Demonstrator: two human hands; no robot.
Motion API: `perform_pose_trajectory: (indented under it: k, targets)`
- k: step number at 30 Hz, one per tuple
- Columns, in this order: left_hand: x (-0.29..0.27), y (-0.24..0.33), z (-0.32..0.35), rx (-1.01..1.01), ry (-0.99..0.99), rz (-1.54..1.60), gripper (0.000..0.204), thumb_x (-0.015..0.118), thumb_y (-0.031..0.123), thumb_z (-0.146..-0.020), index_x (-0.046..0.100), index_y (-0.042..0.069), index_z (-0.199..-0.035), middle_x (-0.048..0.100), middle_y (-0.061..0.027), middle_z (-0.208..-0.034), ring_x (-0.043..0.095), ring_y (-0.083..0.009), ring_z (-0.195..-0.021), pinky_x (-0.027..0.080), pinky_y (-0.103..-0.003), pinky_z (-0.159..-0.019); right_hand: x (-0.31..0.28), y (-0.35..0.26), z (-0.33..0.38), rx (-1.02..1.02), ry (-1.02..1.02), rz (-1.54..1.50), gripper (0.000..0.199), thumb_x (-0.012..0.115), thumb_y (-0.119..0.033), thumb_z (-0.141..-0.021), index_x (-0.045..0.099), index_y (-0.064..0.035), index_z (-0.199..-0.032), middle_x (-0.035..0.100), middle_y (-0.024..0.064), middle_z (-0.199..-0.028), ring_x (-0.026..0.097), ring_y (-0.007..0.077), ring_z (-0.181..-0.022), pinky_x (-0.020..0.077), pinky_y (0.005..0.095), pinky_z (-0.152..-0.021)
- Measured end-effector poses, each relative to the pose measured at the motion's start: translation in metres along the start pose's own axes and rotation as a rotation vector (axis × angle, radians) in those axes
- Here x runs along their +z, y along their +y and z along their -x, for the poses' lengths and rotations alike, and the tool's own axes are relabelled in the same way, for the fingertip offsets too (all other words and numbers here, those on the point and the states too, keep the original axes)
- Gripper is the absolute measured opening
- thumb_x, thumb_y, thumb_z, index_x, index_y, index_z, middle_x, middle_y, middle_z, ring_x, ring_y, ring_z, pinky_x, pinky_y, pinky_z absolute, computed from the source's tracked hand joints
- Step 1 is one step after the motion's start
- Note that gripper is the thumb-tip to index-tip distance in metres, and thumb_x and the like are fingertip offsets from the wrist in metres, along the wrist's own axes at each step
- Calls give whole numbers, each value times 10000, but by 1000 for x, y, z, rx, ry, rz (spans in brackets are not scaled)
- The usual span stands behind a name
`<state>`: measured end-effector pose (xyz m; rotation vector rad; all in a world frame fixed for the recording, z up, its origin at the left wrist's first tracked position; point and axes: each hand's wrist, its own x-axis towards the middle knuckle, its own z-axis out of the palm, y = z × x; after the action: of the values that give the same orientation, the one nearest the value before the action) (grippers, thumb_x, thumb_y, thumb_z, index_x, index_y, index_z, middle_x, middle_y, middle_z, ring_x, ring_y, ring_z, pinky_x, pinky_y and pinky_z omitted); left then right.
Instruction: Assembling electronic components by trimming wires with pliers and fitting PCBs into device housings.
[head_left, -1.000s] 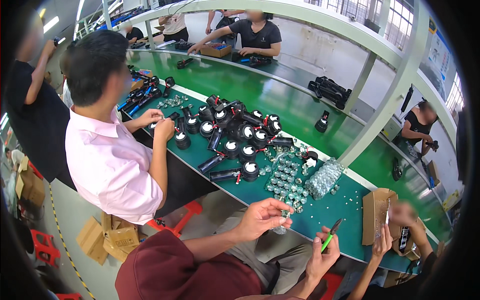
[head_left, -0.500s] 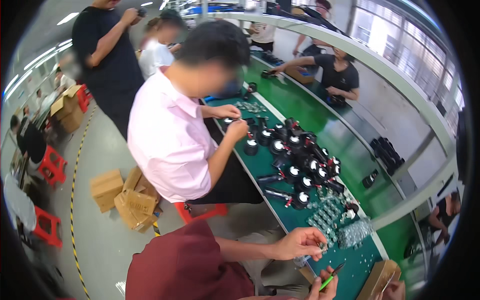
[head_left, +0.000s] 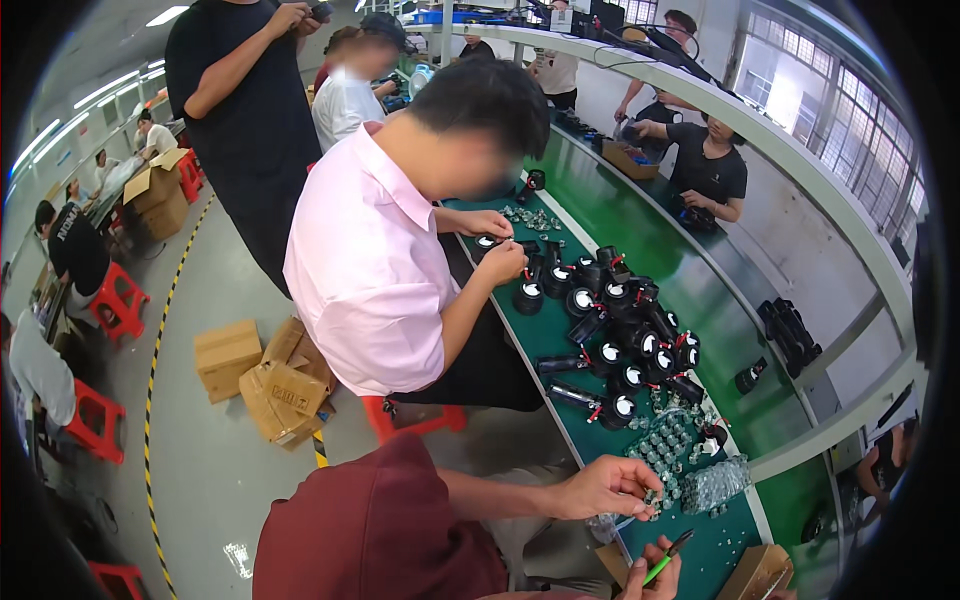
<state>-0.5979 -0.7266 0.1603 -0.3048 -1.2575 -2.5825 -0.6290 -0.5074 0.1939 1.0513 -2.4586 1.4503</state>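
Note:
My left hand (head_left: 607,488) reaches in over the near end of the green-topped bench, fingers pinched on a small shiny part (head_left: 652,497); its exact kind is too small to make out. Just below it, my right hand (head_left: 655,578), partly cut off by the lower edge, is closed around green-handled pliers (head_left: 660,566). Their dark jaws point up and right, apart from the small part. Beyond my left hand lie clear, glassy small parts (head_left: 665,440) in rows and a clear plastic-wrapped bundle (head_left: 715,486). Tiny white bits are scattered on the bench beside the pliers.
Black round-headed devices (head_left: 620,335) with red wires are heaped farther up the bench. A co-worker in a pink shirt (head_left: 370,270) sits at my left, hands on one device. A cardboard box (head_left: 757,573) stands at lower right. White shelf framing (head_left: 840,455) crosses the right side.
My view has shifted, so the bench and devices sit slightly lower and farther right. Both my hands keep their holds. Another hand beside the cardboard box has mostly left view.

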Motion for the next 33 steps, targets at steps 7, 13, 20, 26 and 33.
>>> perform_pose_trajectory:
  k: [7, 13, 20, 26, 33]
  targets:
    - [-4, -3, 0, -18, -26, -63, 322, 633, -3, -934, 559, -44, -1245, 669, -107, -1066, 667, -142, -957, 540, -288, -883, -1, 11, 7, 69, -1, -55, 278, 654, -111, -929, 634, 121, -1081, 630, 197, -1116, 614, 300, -985, 512, 385, -841]
    - [2, 2, 3, 37, 49, -31, 301, 636, 11, -947, 548, -19, -1233, 646, -99, -1102, 665, -147, -926, 578, -304, -828, 1, -7, 2, 61, 3, -28, 273, 669, -101, -918, 637, 107, -1092, 643, 200, -1112, 628, 297, -941, 504, 378, -847]
    - [-2, -5, 4, 8, 19, -52, 290, 637, 4, -947, 547, -24, -1222, 643, -111, -1112, 669, -174, -969, 581, -330, -852, 8, -16, 4, 97, 48, -58, 244, 679, -132, -858, 686, 74, -987, 666, 217, -1056, 636, 326, -953, 495, 393, -852]
    - [-1, -1, 9, -26, 37, 25, 291, 623, -49, -924, 550, -28, -1206, 645, -125, -1166, 662, -185, -1038, 538, -329, -928, 7, -25, 8, 205, -5, -91, 217, 665, -64, -770, 697, 73, -936, 668, 209, -1114, 646, 302, -1005, 482, 383, -911]
    - [-6, 13, 8, -54, 117, -91, 304, 594, -107, -890, 551, -7, -1174, 620, -194, -1228, 683, -249, -1021, 585, -419, -909, 10, -23, -5, 39, -100, 5, 208, 649, 26, -789, 691, 44, -992, 657, 216, -1121, 667, 388, -935, 525, 398, -825]
